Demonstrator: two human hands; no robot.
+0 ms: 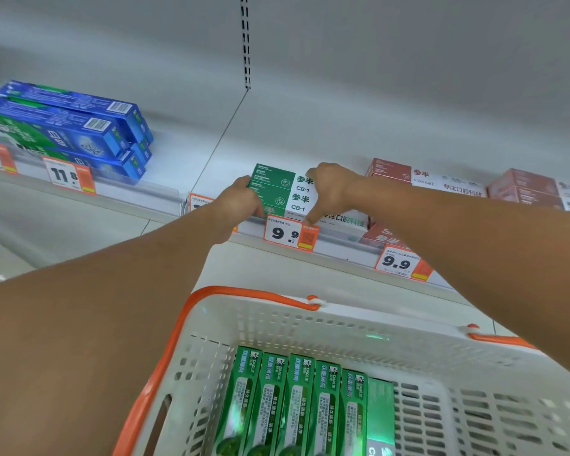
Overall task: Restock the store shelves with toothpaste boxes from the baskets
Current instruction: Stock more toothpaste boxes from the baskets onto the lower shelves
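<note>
Right now, status per item:
Stack: your green-and-white boxes [285,192] sit stacked at the front lip of the shelf [326,133], just behind the 9.9 price tag [290,233]
Long axis: runs left-right along the shelf edge, green end caps toward your left
Left hand [239,204]: fingers curl round the green end of the stack, gripping it
Right hand [331,189]: lies over the top of the stack, forefinger pointing down its front face to the tag; thumb hidden, so I can't tell if it clamps
Nearer hand: both on the stack, left at the end, right mid-length
Next supply: basket [310,327] directly below your arms, green Darlie boxes [297,403] standing side by side, long axis pointing away from you, crosswise to the shelf row
Judgement: you'll need a quarter turn on each box from basket to shelf
</note>
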